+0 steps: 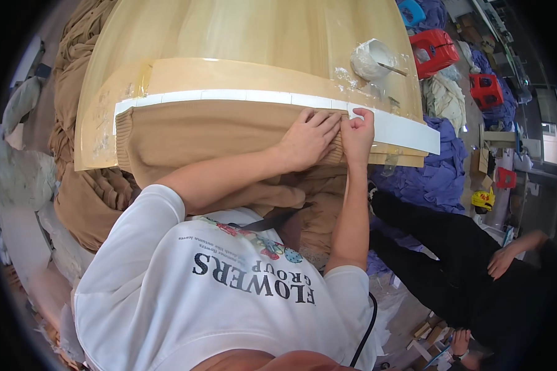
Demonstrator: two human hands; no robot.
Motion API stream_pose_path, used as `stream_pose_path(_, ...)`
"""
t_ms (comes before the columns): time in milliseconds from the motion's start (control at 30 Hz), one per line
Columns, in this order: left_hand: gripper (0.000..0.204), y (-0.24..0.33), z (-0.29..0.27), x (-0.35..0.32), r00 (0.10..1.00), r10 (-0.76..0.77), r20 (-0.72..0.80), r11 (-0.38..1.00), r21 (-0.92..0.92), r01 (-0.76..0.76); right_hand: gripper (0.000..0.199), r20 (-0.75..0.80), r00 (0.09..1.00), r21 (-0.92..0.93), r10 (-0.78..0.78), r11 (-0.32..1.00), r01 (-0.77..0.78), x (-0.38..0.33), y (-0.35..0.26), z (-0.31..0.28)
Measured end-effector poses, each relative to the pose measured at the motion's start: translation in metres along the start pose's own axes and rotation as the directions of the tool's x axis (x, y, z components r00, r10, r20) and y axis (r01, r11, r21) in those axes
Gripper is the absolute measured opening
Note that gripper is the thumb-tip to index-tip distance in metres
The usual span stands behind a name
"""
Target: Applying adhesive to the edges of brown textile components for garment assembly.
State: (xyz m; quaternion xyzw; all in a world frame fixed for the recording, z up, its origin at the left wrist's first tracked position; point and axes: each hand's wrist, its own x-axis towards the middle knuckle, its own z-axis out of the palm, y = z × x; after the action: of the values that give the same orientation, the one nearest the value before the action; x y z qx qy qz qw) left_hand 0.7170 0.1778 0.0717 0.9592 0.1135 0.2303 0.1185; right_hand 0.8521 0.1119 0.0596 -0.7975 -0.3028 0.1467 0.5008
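A tan knitted garment piece [210,128] lies lengthwise along the near edge of the table, with ribbed ends at left and right. Its far edge runs along a white marked strip [229,94]. My left hand [308,141] rests on the knit close to its right end, fingers stretched out over the fabric. Beside it, my right hand [358,133] is closed in a pinch at the ribbed corner, against the white strip. The fingertips partly cover that corner.
A white tub [372,60] of white paste with a stick stands at the table's far right. Tan fabric [86,198] is heaped at left, purple fabric [436,170] at right. Red stools [436,52] stand beyond. A person in black [439,247] sits at right.
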Motion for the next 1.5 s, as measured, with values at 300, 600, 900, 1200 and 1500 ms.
stream_pose_path(300,0.045,0.002,-0.002,0.008,0.997,0.025,0.072,0.996,0.078,-0.031,0.022,-0.034,0.999,-0.086,-0.005,0.996,0.002,0.0,-0.012,-0.001)
stream_pose_path(600,0.06,0.019,0.002,0.008,0.987,-0.044,0.154,0.978,0.21,0.011,0.033,-0.004,0.997,-0.32,-0.083,0.944,0.078,0.035,-0.015,-0.032)
stream_pose_path(900,0.065,0.02,0.004,-0.004,0.986,-0.075,0.152,0.994,0.093,0.061,0.019,0.079,0.991,0.044,-0.104,0.994,0.101,0.138,-0.063,-0.038)
stream_pose_path(1200,0.063,0.019,0.008,0.004,0.986,-0.037,0.163,0.995,0.098,0.021,0.011,-0.057,0.941,-0.197,-0.333,0.928,0.316,0.162,-0.059,-0.045)
stream_pose_path(1500,0.061,0.022,0.009,0.002,0.988,-0.074,0.138,0.996,0.063,0.066,0.016,-0.025,0.982,0.184,-0.185,0.965,0.186,0.146,-0.07,-0.051)
